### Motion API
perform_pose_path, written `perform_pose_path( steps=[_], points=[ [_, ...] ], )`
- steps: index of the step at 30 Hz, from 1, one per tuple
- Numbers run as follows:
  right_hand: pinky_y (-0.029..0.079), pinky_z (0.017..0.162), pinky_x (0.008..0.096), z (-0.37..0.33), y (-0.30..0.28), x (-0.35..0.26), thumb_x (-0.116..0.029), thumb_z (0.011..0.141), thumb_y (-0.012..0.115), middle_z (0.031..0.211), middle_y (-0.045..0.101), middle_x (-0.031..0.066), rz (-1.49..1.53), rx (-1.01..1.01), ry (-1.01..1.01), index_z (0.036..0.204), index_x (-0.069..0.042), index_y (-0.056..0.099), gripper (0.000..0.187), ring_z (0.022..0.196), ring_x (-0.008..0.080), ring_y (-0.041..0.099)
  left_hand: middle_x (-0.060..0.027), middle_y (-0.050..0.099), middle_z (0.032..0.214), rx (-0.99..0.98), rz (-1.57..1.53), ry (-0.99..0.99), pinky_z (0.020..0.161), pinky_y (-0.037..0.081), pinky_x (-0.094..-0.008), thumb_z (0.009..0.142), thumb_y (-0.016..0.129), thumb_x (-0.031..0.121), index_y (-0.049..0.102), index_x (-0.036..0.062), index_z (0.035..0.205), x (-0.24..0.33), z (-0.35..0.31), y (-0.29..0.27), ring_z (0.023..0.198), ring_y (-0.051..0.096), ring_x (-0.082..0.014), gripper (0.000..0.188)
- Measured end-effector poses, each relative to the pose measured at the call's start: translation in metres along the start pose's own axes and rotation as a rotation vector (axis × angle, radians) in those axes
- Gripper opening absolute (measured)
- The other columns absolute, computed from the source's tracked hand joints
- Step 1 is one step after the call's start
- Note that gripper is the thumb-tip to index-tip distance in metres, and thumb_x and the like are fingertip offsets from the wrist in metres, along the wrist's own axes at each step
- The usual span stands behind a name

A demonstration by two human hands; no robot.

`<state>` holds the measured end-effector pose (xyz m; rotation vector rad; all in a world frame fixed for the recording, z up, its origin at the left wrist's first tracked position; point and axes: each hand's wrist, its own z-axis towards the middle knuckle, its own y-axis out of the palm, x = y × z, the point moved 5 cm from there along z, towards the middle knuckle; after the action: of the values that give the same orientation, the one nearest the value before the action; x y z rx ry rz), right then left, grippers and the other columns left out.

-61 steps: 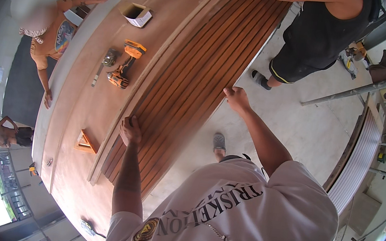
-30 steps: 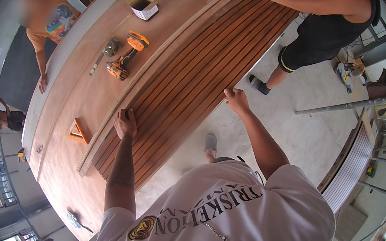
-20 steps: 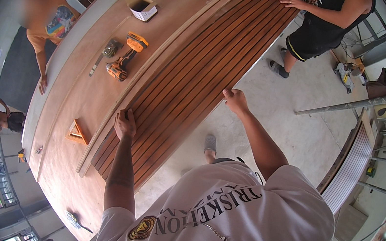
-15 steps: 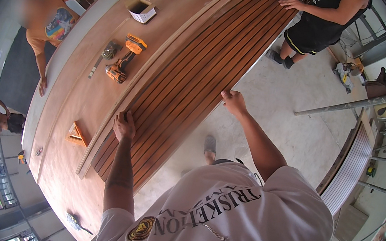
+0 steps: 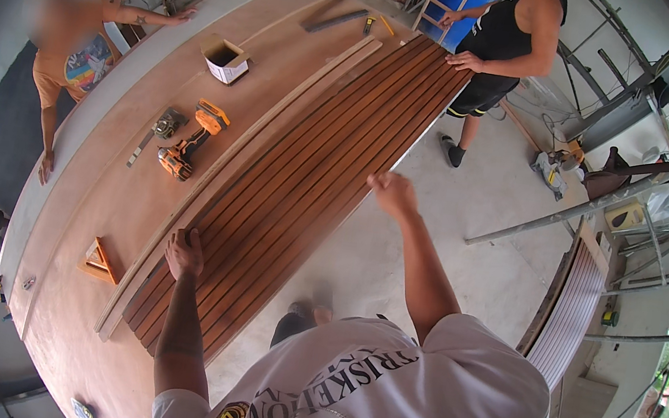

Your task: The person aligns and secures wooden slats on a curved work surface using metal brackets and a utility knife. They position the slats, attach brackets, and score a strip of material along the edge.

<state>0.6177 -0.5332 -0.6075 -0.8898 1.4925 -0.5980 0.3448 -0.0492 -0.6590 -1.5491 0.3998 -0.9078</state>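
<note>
A long brown slatted wood panel (image 5: 307, 162) with dark grooves lies slantwise along the near side of a big curved wooden surface (image 5: 107, 186). My left hand (image 5: 185, 252) rests at the panel's far long edge by its lower left end, fingers bent over the slats. At the near long edge, about midway along, my right hand (image 5: 394, 193) is closed with the thumb side up. Its fingertips are hidden. A co-worker in a black sleeveless top touches the panel's far right end with one hand (image 5: 464, 60). Pale wood strips (image 5: 224, 172) run beside the panel's far edge.
On the curved surface are a cordless drill (image 5: 193, 140), a tape measure (image 5: 167, 123), an open box (image 5: 225, 62) and an orange triangle square (image 5: 101, 260). Another person's hand (image 5: 47, 169) rests on its far rim. Metal poles (image 5: 564, 216) and a ribbed light panel (image 5: 566, 327) stand right.
The whole view has shifted, so the panel and tools sit lower and more to the left. Both my hands keep their places along the panel. My feet have moved.
</note>
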Motion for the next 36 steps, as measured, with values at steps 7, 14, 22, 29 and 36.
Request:
perform_pose_path(
  steps=[7, 14, 22, 29, 36],
  points=[
    [0.036, 0.126, 0.0527, 0.112, -0.193, -0.036, -0.07, 0.108, 0.034, 0.153, 0.052, 0.031, 2.359, 0.243, -0.373, 0.149, 0.014, 0.045, 0.094, 0.146, 0.044, 0.049, -0.0193, 0.067, 0.116, 0.015, 0.022, 0.062, 0.103, 0.046, -0.0554, 0.108, 0.051, 0.047, 0.068, 0.0055, 0.114, 0.008, -0.002, -0.006, 0.116, 0.061, -0.0423, 0.045],
    [0.046, 0.121, 0.0537, 0.0, -0.334, 0.034, -0.069, 0.108, 0.035, 0.159, 0.054, 0.0162, 2.409, 0.151, -1.699, 0.154, 0.001, 0.049, 0.085, 0.146, 0.0364, 0.053, -0.0193, 0.067, 0.116, 0.004, 0.014, 0.04, 0.102, 0.046, -0.0567, 0.108, 0.05, 0.049, 0.067, 0.006, 0.111, 0.0, 0.005, 0.0, 0.115, 0.061, -0.0421, 0.046],
    [0.049, 0.119, 0.0523, -0.019, -0.299, 0.048, -0.064, 0.108, 0.045, 0.158, 0.056, 0.0152, 2.524, 0.212, -1.464, 0.158, -0.003, 0.047, 0.079, 0.148, 0.0358, 0.051, -0.0195, 0.065, 0.117, -0.048, -0.006, -0.006, 0.104, 0.044, -0.059, 0.108, 0.05, 0.048, 0.065, 0.0062, 0.113, 0.005, 0.002, -0.002, 0.118, 0.06, -0.0424, 0.045],
    [0.047, 0.121, 0.0514, -0.001, -0.269, 0.054, -0.059, 0.107, 0.053, 0.159, 0.055, 0.0163, 2.544, 0.158, -1.317, 0.158, -0.002, 0.046, 0.077, 0.149, 0.0361, 0.05, -0.0195, 0.065, 0.116, -0.023, -0.033, 0.029, 0.102, 0.044, -0.0585, 0.108, 0.05, 0.048, 0.065, 0.0061, 0.112, 0.003, 0.0, -0.003, 0.116, 0.06, -0.0433, 0.045],
    [0.046, 0.123, 0.0494, 0.003, -0.246, 0.058, -0.055, 0.105, 0.059, 0.153, 0.06, 0.0198, 2.582, 0.139, -1.16, 0.152, 0.004, 0.051, 0.076, 0.145, 0.0353, 0.054, -0.0188, 0.066, 0.116, 0.0, -0.006, 0.032, 0.102, 0.045, -0.0578, 0.107, 0.051, 0.048, 0.066, 0.006, 0.113, 0.003, 0.001, -0.002, 0.116, 0.06, -0.0425, 0.045]
  ],
)
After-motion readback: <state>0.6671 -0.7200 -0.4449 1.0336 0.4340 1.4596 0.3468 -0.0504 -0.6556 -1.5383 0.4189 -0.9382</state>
